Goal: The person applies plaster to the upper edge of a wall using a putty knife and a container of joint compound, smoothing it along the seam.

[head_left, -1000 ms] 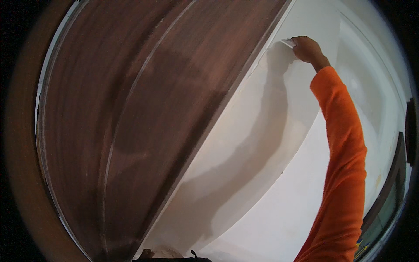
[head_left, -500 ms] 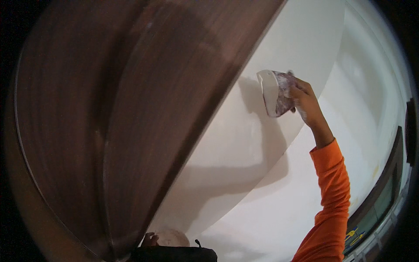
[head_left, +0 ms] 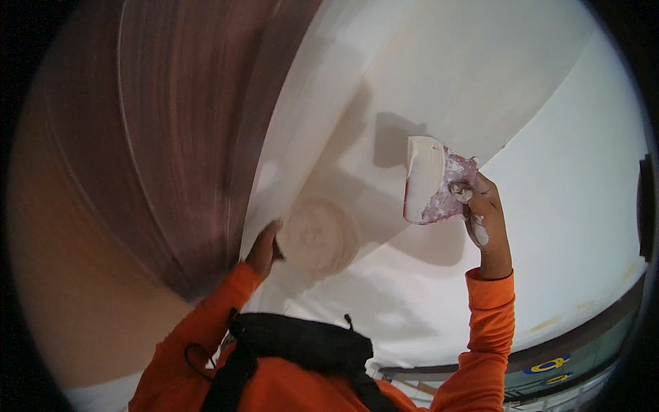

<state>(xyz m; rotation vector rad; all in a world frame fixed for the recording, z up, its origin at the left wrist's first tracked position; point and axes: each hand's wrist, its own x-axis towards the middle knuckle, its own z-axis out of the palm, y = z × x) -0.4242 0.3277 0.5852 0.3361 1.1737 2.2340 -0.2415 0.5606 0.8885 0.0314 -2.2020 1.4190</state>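
One scraper (head_left: 439, 196): right hand (head_left: 486, 213) closed round it; tilting could drop paste (head_left: 423, 163).
Left hand (head_left: 263, 250): curled beside disc (head_left: 320, 237), hold unclear; slack fingers could tip it.

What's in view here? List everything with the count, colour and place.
Flat spreader: one, reddish-purple smeared with white, in the right hand
Round thing: one, pinkish-beige, beside the left hand
Wood-grain surface: one stretch, dark brown, left side
Plain surface: one stretch, whitish, middle and right
Pack: one, black, bottom middle
Framed pane: one, greenish, dark-framed, lower right
Sleeves: two, orange, lower left and right
Left hand: one, bare, left of centre
Right hand: one, white-smeared, right of centre
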